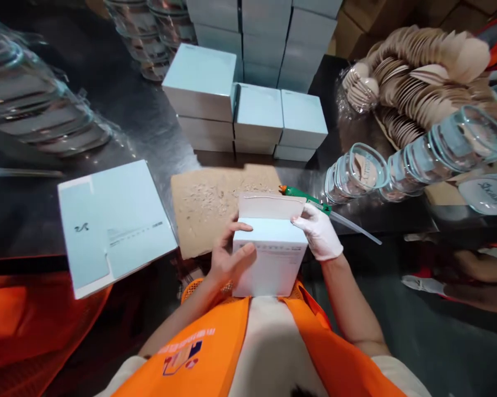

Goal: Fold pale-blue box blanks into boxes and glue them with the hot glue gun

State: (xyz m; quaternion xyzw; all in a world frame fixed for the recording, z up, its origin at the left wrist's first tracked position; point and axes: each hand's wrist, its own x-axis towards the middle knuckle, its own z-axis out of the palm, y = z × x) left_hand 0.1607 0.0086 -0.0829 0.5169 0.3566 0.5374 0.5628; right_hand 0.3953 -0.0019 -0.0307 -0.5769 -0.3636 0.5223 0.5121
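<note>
Close to my body I hold a white cardboard box (269, 270), its flap (271, 206) standing up at the far side with a thin line of glue along its edge. My bare left hand (232, 256) grips the box's left side, thumb on the near top edge and fingers at the far edge. My right hand (317, 230), in a white glove, closes on the far right corner by the flap. Just beyond the glove lies a green glue gun (304, 196) with an orange tip and a long glue stick (356, 227). Glue-spotted cardboard (203, 207) lies under the box's far left.
Flat folded white cartons (116, 220) lie at left, overhanging the table edge. Finished white boxes (203, 74) are stacked ahead. Clear round containers (356, 171) and wooden-looking oval pieces (422, 82) fill the right. Wrapped container stacks (29, 99) stand far left. Another person's hand (424, 284) shows at right.
</note>
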